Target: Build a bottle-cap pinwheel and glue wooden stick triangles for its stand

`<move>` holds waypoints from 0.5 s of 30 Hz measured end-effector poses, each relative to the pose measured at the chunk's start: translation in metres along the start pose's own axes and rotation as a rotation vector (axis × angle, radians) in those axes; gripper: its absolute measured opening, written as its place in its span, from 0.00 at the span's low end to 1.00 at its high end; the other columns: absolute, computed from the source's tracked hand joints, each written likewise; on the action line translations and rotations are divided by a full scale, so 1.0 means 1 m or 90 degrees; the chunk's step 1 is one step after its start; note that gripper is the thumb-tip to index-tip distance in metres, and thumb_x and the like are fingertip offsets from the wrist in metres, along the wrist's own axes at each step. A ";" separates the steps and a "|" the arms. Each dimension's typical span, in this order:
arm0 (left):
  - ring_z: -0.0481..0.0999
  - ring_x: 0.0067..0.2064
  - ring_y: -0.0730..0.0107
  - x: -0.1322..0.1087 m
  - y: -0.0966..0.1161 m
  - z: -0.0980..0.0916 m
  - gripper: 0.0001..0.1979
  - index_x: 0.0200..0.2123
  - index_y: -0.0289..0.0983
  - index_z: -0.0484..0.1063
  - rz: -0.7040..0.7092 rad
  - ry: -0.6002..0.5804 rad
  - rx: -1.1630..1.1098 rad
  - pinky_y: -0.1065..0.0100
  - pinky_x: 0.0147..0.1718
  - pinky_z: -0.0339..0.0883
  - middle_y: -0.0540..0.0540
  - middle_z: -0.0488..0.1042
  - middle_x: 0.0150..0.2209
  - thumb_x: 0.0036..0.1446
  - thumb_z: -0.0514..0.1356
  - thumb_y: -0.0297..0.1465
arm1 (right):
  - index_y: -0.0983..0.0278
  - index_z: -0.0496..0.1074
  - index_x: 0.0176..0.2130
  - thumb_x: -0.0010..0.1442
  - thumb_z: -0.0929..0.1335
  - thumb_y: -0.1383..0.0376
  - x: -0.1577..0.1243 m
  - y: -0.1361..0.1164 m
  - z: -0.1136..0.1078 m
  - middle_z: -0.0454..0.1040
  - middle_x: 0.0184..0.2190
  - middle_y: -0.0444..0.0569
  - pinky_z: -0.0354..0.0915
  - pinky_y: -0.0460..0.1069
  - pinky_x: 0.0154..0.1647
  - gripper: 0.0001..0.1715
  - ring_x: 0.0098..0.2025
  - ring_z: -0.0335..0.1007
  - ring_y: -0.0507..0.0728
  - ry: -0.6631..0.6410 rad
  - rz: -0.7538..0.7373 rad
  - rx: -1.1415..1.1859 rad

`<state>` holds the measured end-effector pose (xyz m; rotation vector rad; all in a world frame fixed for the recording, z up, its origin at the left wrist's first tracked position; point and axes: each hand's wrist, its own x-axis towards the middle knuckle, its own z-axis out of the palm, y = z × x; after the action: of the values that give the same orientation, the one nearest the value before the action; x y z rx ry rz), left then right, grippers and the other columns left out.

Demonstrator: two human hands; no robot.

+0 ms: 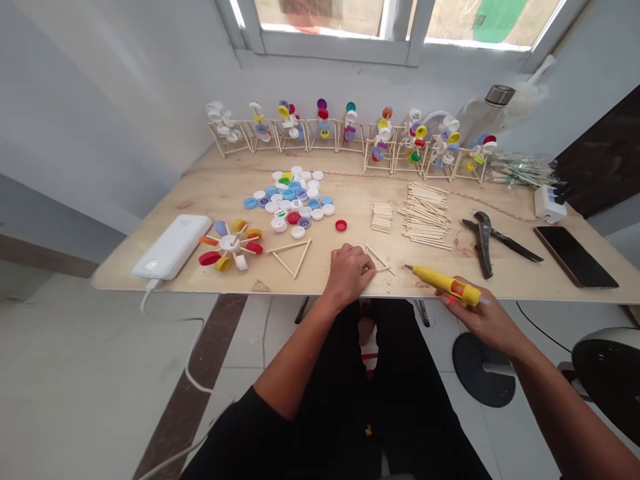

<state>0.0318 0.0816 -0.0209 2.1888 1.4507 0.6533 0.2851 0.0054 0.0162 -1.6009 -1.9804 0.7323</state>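
My left hand (347,272) rests at the table's front edge, its fingers pinched on a short wooden stick (383,269). Another stick (379,259) lies at an angle against it, and part of this pair is hidden behind my fingers. In my right hand (484,321) is a yellow glue gun (440,280), its tip pointing left at the sticks without touching them. Left of my left hand lies a triangle of sticks (297,261). Beyond it is a wheel of sticks with coloured bottle caps (230,244).
Loose bottle caps (289,195) are heaped mid-table, with stick piles (425,215) to their right. Pliers (483,243), a phone (575,256) and a white power bank (173,247) with a cable lie around. Finished stick-and-cap models (324,127) line the wall.
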 end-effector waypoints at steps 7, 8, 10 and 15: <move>0.66 0.43 0.61 0.001 -0.001 -0.002 0.06 0.25 0.39 0.73 0.005 -0.001 -0.011 0.58 0.43 0.54 0.47 0.73 0.33 0.53 0.59 0.27 | 0.61 0.65 0.32 0.60 0.62 0.52 0.006 -0.003 0.014 0.64 0.24 0.43 0.59 0.46 0.24 0.16 0.24 0.60 0.51 -0.063 0.055 -0.020; 0.66 0.43 0.62 0.001 -0.001 -0.002 0.06 0.25 0.39 0.73 0.004 -0.001 -0.012 0.58 0.43 0.55 0.47 0.73 0.33 0.53 0.59 0.27 | 0.61 0.64 0.31 0.60 0.62 0.51 0.006 -0.003 0.015 0.63 0.24 0.42 0.59 0.46 0.24 0.16 0.24 0.59 0.51 -0.063 0.061 -0.025; 0.66 0.43 0.62 0.000 -0.001 -0.002 0.06 0.25 0.39 0.73 0.002 -0.002 -0.014 0.58 0.43 0.55 0.47 0.73 0.33 0.53 0.59 0.27 | 0.61 0.64 0.31 0.59 0.63 0.51 0.006 -0.005 0.016 0.63 0.23 0.42 0.58 0.46 0.24 0.16 0.24 0.59 0.51 -0.064 0.067 -0.039; 0.66 0.42 0.62 0.000 -0.001 -0.002 0.06 0.25 0.39 0.73 0.007 -0.001 -0.021 0.58 0.44 0.55 0.47 0.74 0.33 0.53 0.59 0.27 | 0.61 0.66 0.31 0.59 0.62 0.51 0.008 -0.009 0.016 0.66 0.23 0.42 0.58 0.46 0.24 0.17 0.24 0.61 0.51 -0.052 0.071 -0.071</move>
<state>0.0296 0.0823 -0.0196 2.1742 1.4179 0.6745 0.2665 0.0101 0.0102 -1.7841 -2.0354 0.7527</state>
